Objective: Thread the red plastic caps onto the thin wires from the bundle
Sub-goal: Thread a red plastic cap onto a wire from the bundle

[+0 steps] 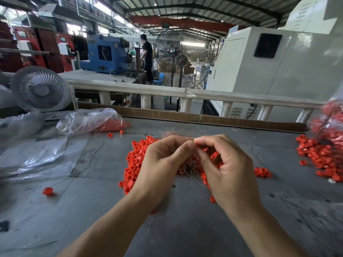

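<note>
I see both hands raised together over the middle of the grey worktable. My left hand has its fingers curled, with thumb and forefinger drawn together at the top. My right hand meets it there, thumb and forefinger pinched at the same spot; a sliver of red shows at that pinch, but I cannot tell whether it is a cap or which hand holds it. The other right fingers are loosely curled.

Just below and behind the hands lies the bundle of thin wires, bristly and coppery, partly hidden by the fingers. It sits in a pile of red plastic caps spread on the table around it. A single cap on a wire lies well apart to the left. A second heap of red caps lies at the right edge, near a clear bag of threaded caps. At the far left a clear plastic bag holds more caps, beside a small white desk fan. Beyond the rail stand a large floor fan and a blue machine.
</note>
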A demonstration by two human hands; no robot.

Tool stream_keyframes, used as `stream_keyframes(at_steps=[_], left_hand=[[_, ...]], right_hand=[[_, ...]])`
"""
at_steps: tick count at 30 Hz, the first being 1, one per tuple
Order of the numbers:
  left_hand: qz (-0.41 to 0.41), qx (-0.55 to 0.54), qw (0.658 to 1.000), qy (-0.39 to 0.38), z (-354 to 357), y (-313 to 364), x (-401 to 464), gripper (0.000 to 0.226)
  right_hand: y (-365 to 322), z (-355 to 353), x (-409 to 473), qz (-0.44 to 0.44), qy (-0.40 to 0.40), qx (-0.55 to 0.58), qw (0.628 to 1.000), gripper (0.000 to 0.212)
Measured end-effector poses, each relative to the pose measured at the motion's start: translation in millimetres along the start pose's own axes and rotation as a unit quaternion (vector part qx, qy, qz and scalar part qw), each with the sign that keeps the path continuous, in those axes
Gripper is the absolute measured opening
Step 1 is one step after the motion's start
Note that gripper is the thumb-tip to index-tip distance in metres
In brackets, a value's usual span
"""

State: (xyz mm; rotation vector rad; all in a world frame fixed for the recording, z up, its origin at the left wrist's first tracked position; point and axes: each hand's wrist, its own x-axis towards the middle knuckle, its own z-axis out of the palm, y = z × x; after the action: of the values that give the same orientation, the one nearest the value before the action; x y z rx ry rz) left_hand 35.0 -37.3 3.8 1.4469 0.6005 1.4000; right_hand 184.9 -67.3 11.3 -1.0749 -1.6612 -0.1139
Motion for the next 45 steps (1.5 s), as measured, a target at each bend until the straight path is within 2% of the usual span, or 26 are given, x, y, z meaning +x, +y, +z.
stream_keyframes(at_steps=[6,18,24,27,31,39,45], left_hand=[[-0.001,0.006,1.0,0.02,0.7,-0.1,0.6,0.02],[-0.016,0.019,1.0,0.001,0.5,-0.3,-1.1,0.015],[-0.057,0.025,0.998,0.0,-0.3,-3.4,-0.6,0.025],[-0.078,0.049,0.996,0.014,-1.1,-8.4,0.4,0.022],[-0.089,0.071,0.993,0.017,-1.6,-11.6,0.7,0.011],[-0.116,0.104,0.987,0.04,-2.4,-14.5,1.9,0.016],[-0.121,0.121,0.984,0.041,-2.1,-14.4,1.4,0.016]], right_hand=[[0.9,2.5,-1.6,-0.028,-0.004,-0.052,0.998,0.019],[4.5,3.0,-2.1,-0.048,0.01,-0.088,0.995,0.009],[3.1,-2.8,0.5,-0.047,-0.018,-0.127,0.991,0.01],[6.2,-7.2,3.5,-0.025,-0.012,-0.143,0.989,0.007],[10.4,-8.4,5.1,0.022,-0.05,-0.156,0.986,0.013],[23.5,-12.9,8.5,0.033,-0.066,-0.156,0.985,0.016],[41.5,-20.5,13.6,0.076,-0.038,-0.156,0.984,0.024]])
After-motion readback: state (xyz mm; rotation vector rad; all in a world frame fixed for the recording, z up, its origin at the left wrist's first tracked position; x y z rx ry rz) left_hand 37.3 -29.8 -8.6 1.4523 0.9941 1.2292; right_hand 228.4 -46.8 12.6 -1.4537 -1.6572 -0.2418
